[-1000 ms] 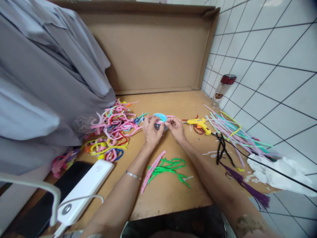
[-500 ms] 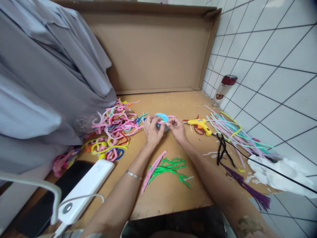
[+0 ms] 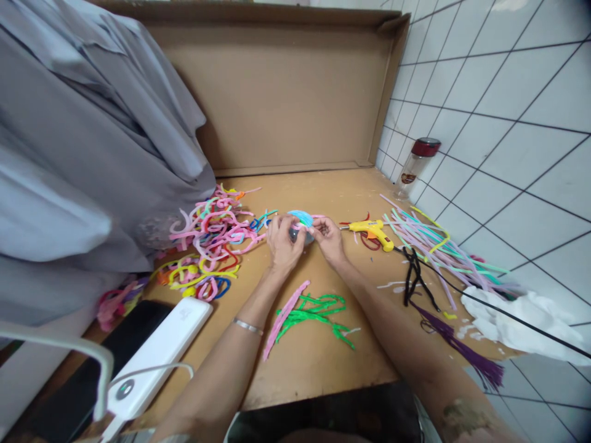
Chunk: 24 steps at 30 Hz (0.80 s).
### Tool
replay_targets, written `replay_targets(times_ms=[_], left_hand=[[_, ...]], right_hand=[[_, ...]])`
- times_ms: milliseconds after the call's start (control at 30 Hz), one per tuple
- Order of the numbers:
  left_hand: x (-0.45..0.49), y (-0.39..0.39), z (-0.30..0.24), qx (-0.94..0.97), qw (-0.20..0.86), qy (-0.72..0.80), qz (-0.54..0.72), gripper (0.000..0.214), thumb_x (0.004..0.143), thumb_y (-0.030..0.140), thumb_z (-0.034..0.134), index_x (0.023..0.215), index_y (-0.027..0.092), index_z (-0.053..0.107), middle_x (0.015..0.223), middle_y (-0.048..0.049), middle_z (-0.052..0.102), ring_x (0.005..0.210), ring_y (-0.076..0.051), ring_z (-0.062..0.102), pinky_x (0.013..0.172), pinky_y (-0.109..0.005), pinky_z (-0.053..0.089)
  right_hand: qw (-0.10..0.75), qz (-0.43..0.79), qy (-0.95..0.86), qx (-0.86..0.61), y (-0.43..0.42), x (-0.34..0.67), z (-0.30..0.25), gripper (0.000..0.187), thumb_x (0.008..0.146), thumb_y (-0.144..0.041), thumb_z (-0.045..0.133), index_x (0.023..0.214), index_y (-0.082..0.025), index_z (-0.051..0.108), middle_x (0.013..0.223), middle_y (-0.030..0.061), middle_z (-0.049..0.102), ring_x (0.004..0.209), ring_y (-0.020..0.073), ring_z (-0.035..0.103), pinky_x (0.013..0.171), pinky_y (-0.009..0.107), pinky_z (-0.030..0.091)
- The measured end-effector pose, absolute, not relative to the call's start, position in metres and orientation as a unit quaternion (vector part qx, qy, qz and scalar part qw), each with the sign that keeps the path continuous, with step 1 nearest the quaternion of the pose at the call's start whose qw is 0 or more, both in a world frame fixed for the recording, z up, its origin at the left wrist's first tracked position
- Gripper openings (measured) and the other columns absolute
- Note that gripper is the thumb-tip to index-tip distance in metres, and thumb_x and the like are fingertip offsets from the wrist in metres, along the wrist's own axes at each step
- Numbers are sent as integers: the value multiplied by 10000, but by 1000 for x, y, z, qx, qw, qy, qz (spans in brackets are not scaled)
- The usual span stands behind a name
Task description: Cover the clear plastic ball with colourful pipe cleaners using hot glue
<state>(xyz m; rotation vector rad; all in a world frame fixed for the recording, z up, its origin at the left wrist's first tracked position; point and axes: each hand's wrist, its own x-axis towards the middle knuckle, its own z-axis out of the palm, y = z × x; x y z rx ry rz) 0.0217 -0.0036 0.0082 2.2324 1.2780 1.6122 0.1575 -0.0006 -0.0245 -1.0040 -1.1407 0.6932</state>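
Observation:
Both hands meet at the middle of the wooden table (image 3: 323, 363). My left hand (image 3: 282, 241) is closed around a small round ball (image 3: 300, 219) wound in light blue pipe cleaner, with a grey part showing under it. My right hand (image 3: 327, 237) pinches a pink pipe cleaner (image 3: 310, 224) against the ball's right side. In front of my wrists lie a pink pipe cleaner (image 3: 285, 317) and a bunch of green pipe cleaners (image 3: 318, 311).
A heap of curled coloured pipe cleaners (image 3: 210, 240) lies left. A yellow glue gun (image 3: 373, 232), straight pastel pipe cleaners (image 3: 438, 249), a purple tassel (image 3: 462, 347), white cloth (image 3: 517, 326) and a red-capped bottle (image 3: 415, 166) are right. Cardboard (image 3: 286, 92) stands behind; a white power bank (image 3: 157, 354) lies near left.
My hands have stayed on the ball. The right fingers have shifted slightly along the pink pipe cleaner; nothing else on the table has moved.

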Motion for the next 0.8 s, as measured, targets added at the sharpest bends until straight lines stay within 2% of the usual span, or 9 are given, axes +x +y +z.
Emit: replay_targets(times_ms=[100, 200, 300, 500, 633, 800], left_hand=[[20, -3, 9, 737, 56, 426, 522, 191, 855, 355, 566, 963, 200, 587, 1002, -78, 631, 986, -241, 580, 896, -384, 437], [19, -3, 10, 736, 59, 441, 510, 187, 865, 342, 545, 987, 206, 584, 1024, -71, 655, 1015, -239, 592, 945, -402, 409], [18, -3, 11, 734, 54, 450, 505, 197, 861, 333, 545, 1012, 212, 579, 1055, -68, 674, 1051, -242, 601, 987, -419, 380], [13, 2, 10, 727, 45, 448, 518, 249, 834, 389, 605, 1008, 211, 584, 1046, -73, 691, 1037, -244, 617, 939, -399, 406], [6, 5, 12, 744, 62, 417, 518, 199, 873, 408, 584, 932, 221, 608, 1027, -52, 708, 1037, -225, 626, 947, -391, 403], [-2, 9, 14, 768, 81, 400, 494, 181, 921, 386, 534, 929, 229, 624, 1054, -44, 720, 1057, -212, 632, 983, -397, 380]], right_hand=[[677, 292, -507, -447, 0, 159, -26, 256, 696, -374, 716, 870, -234, 589, 991, 31, 670, 868, 165, 628, 784, 300, 528], [672, 304, -509, -444, 0, 161, -25, 308, 699, -394, 730, 931, -246, 592, 1029, 38, 678, 955, 187, 639, 853, 324, 530], [672, 335, -502, -430, -2, 162, -24, 344, 680, -389, 749, 954, -251, 593, 1003, 27, 680, 965, 194, 648, 894, 340, 523], [671, 349, -499, -424, -2, 164, -23, 343, 675, -370, 757, 955, -245, 603, 1020, 35, 681, 972, 195, 643, 893, 345, 524], [670, 351, -499, -423, -1, 165, -25, 323, 686, -373, 746, 945, -240, 608, 1036, 40, 679, 942, 184, 644, 870, 334, 530], [676, 352, -489, -425, 0, 165, -26, 322, 673, -355, 749, 937, -232, 612, 1042, 43, 679, 948, 184, 644, 893, 338, 519]])
